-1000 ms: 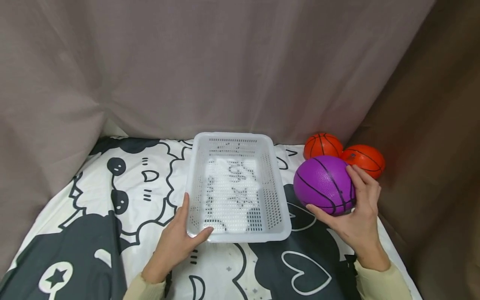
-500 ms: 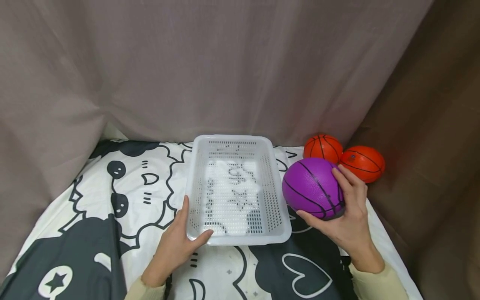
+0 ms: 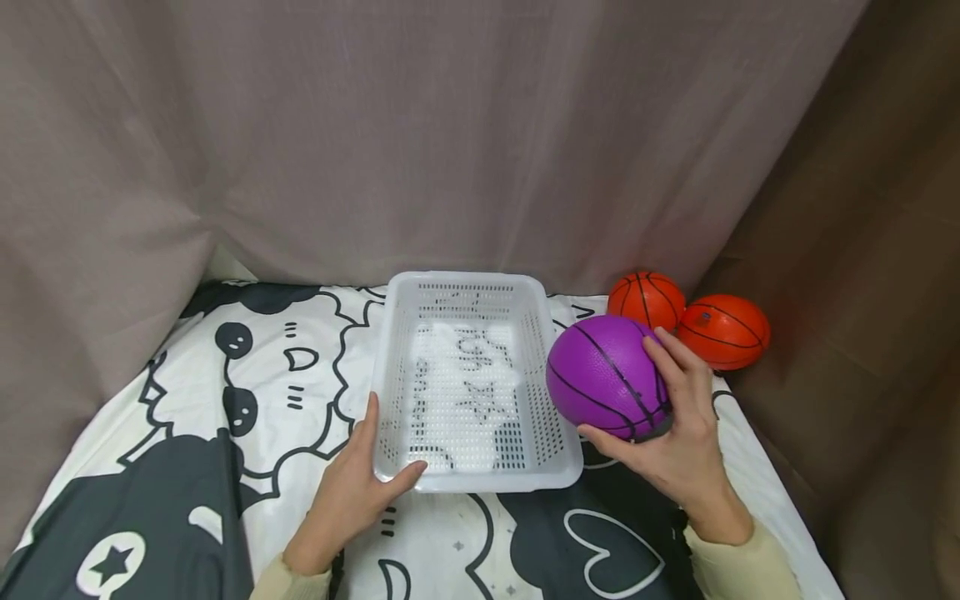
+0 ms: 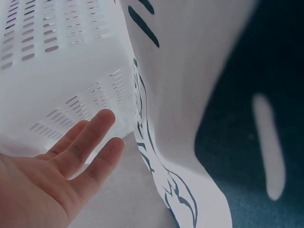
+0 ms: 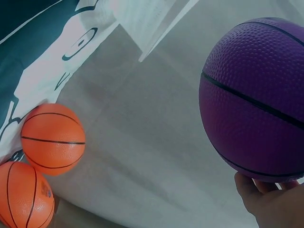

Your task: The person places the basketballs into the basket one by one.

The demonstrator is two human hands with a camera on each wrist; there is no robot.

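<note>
My right hand [image 3: 686,442] grips a purple toy basketball [image 3: 603,375] from its right side, with the thumb at the front and the fingers behind. The ball overlaps the right edge of a white perforated plastic basket [image 3: 480,482] in the head view. In the right wrist view, the purple ball [image 5: 256,99] fills the right side above the hand [image 5: 275,202]. My left hand [image 3: 352,487] lies at the basket's front left corner, its fingers fairly straight along the outer wall and its thumb at the front rim. The left wrist view shows those extended fingers beside the basket wall [image 4: 61,71].
Two small orange basketballs [image 3: 647,298] [image 3: 723,332] sit at the back right of the table. A black-and-white cartoon cloth [image 3: 300,417] covers the table. Grey-brown curtains [image 3: 480,133] hang behind and along the right side.
My right hand has carried the purple basketball leftward, from beside the orange balls to the basket's right edge. The left hand and basket have stayed nearly where they were.
</note>
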